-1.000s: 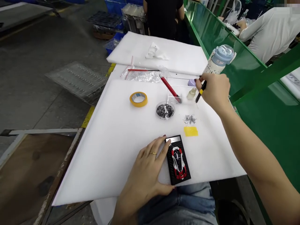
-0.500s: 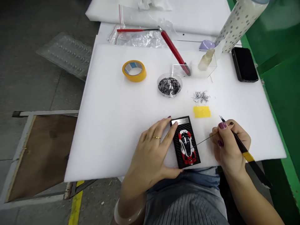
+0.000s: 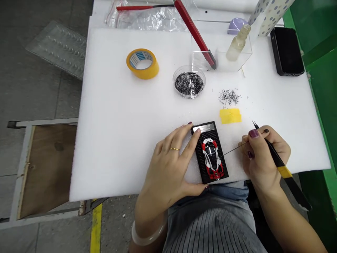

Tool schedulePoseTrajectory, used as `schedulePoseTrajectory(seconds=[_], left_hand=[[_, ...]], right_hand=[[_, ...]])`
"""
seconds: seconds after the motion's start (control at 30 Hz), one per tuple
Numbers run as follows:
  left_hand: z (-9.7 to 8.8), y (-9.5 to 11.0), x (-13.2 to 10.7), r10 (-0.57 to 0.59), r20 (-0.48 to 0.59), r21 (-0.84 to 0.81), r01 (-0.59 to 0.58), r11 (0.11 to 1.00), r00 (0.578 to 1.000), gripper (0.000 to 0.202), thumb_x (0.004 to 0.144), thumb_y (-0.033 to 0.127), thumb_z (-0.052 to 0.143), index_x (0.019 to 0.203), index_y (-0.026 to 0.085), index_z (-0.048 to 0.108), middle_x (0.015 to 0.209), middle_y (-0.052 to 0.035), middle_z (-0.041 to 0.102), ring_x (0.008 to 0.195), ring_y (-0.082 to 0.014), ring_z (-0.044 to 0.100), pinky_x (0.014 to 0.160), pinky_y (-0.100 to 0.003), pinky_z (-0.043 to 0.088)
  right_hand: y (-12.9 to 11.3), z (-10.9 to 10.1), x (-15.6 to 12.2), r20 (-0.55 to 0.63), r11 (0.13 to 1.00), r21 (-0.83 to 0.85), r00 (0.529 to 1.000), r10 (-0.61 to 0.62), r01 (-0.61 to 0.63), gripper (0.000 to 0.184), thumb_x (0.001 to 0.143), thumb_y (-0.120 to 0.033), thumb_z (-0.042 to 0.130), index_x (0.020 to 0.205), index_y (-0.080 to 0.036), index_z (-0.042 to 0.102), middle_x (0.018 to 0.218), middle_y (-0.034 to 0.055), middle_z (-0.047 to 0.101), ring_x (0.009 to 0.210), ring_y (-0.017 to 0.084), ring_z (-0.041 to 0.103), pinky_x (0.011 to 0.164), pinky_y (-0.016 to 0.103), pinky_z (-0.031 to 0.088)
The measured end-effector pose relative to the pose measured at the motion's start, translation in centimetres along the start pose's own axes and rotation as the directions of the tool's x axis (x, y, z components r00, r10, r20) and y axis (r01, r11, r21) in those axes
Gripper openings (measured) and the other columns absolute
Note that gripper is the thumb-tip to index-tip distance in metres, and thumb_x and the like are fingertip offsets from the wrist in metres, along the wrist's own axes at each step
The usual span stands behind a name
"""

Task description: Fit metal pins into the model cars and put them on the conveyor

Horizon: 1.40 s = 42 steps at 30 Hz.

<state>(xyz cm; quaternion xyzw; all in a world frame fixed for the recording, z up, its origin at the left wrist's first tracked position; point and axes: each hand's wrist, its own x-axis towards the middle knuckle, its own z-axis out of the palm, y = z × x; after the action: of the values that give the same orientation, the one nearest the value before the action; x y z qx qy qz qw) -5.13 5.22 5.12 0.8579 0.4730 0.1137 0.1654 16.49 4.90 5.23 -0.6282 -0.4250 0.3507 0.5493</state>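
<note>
A small red, white and black model car is mounted on a black display base with a silver plate at its far end. My left hand grips the base, fingertips at its far left corner and thumb at the near edge. My right hand pinches a thin needle-like rod; its tip meets the car's right side, though exact contact is too fine to tell. Black tweezers with a yellow band also lie within that hand, points upward. A yellow tape piece and loose black slivers are beyond.
Farther back are a round clear dish of black slivers, a yellow tape roll, and a clear box with a small bottle and red-handled cutter. A black phone-like device lies right, near a dotted bottle.
The camera view has shifted, so the table items sit higher in the picture. Both hands keep their holds, and the rod's tip stays at the car.
</note>
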Motion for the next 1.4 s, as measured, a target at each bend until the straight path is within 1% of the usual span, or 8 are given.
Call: schedulePoseTrajectory(seconds=[0.17,0.27,0.4,0.63,0.77,0.97,1.13,1.4], left_hand=[[0.2,-0.1,0.1,0.006,0.002,-0.015,-0.006,1.000,1.000,0.121,0.063,0.069,0.085,0.158,0.014,0.034,0.163,-0.0184,0.038,0.143,-0.0407,0.040,0.112,-0.048,0.040],[0.4,-0.2,0.2,-0.004,0.021,-0.064,0.005,0.998,1.000,0.126,0.058,0.066,0.089,0.159,0.014,0.034,0.165,-0.0202,0.036,0.145,-0.0428,0.038,0.112,-0.053,0.040],[0.3,0.0,0.6,-0.081,0.147,-0.130,0.101,0.986,0.986,0.124,0.058,0.056,0.091,0.160,0.015,0.034,0.170,-0.0191,0.026,0.152,-0.0424,0.029,0.119,-0.059,0.033],[0.0,0.4,1.0,-0.084,0.139,-0.114,0.100,0.988,0.987,0.124,0.055,0.053,0.092,0.159,0.016,0.036,0.167,-0.0208,0.031,0.152,-0.0417,0.033,0.120,-0.059,0.035],[0.4,0.3,0.9,-0.081,0.105,-0.109,0.093,0.990,0.991,0.124,0.053,0.051,0.093,0.158,0.016,0.037,0.166,-0.0213,0.033,0.151,-0.0428,0.035,0.119,-0.060,0.037],[0.8,0.1,0.8,-0.058,0.034,-0.123,0.062,0.990,0.998,0.122,0.052,0.047,0.092,0.158,0.018,0.038,0.165,-0.0223,0.035,0.149,-0.0451,0.037,0.117,-0.065,0.037],[0.8,0.0,0.5,0.000,-0.022,-0.154,-0.003,0.988,1.000,0.111,0.053,0.050,0.090,0.150,0.018,0.047,0.161,-0.0224,0.040,0.145,-0.0466,0.041,0.115,-0.066,0.042],[1.4,0.7,-0.2,0.062,-0.267,-0.299,-0.144,0.943,0.962,0.092,0.078,0.059,0.061,0.157,0.021,0.034,0.163,-0.0164,0.041,0.146,-0.0397,0.047,0.114,-0.057,0.049]], right_hand=[[-2.1,-1.0,2.8,-0.190,0.965,0.143,0.963,-0.192,0.221,0.032,0.087,-0.032,0.074,0.064,-0.025,0.052,0.058,-0.0037,0.053,0.042,0.009,0.032,0.041,0.028,0.025],[-4.7,-1.8,7.0,-0.238,0.852,-0.126,0.818,-0.524,0.509,0.029,0.092,-0.035,0.069,0.068,-0.025,0.057,0.066,0.0002,0.059,0.048,0.013,0.045,0.048,0.032,0.034],[-8.3,-1.0,13.8,-0.040,0.610,-0.368,0.644,-0.764,0.701,0.033,0.096,-0.039,0.061,0.068,-0.024,0.055,0.058,-0.0019,0.050,0.053,0.014,0.045,0.052,0.031,0.033],[-7.5,2.1,19.9,0.073,0.681,-0.467,0.792,-0.607,0.565,0.034,0.093,-0.045,0.065,0.070,-0.023,0.056,0.056,-0.0031,0.048,0.054,0.014,0.045,0.060,0.032,0.034],[-6.2,1.0,19.4,0.203,0.729,-0.419,0.838,-0.506,0.541,0.037,0.087,-0.057,0.072,0.084,-0.021,0.067,0.057,-0.0004,0.057,0.056,0.017,0.052,0.060,0.032,0.035],[-5.0,-4.0,16.9,0.306,0.841,-0.277,0.873,-0.381,0.464,0.061,0.098,-0.075,0.036,0.097,-0.021,0.066,0.067,0.0031,0.063,0.062,0.020,0.059,0.061,0.034,0.045],[-3.2,-6.0,15.8,0.393,0.920,-0.240,0.898,-0.200,0.310,0.065,0.067,-0.084,0.072,0.084,-0.021,0.069,0.077,0.0071,0.071,0.071,0.022,0.064,0.064,0.035,0.052],[-0.3,-4.7,16.0,0.333,0.968,-0.245,0.942,0.034,0.052,0.050,0.075,-0.069,0.073,0.077,-0.021,0.059,0.063,0.0064,0.070,0.055,0.016,0.058,0.052,0.029,0.047]])
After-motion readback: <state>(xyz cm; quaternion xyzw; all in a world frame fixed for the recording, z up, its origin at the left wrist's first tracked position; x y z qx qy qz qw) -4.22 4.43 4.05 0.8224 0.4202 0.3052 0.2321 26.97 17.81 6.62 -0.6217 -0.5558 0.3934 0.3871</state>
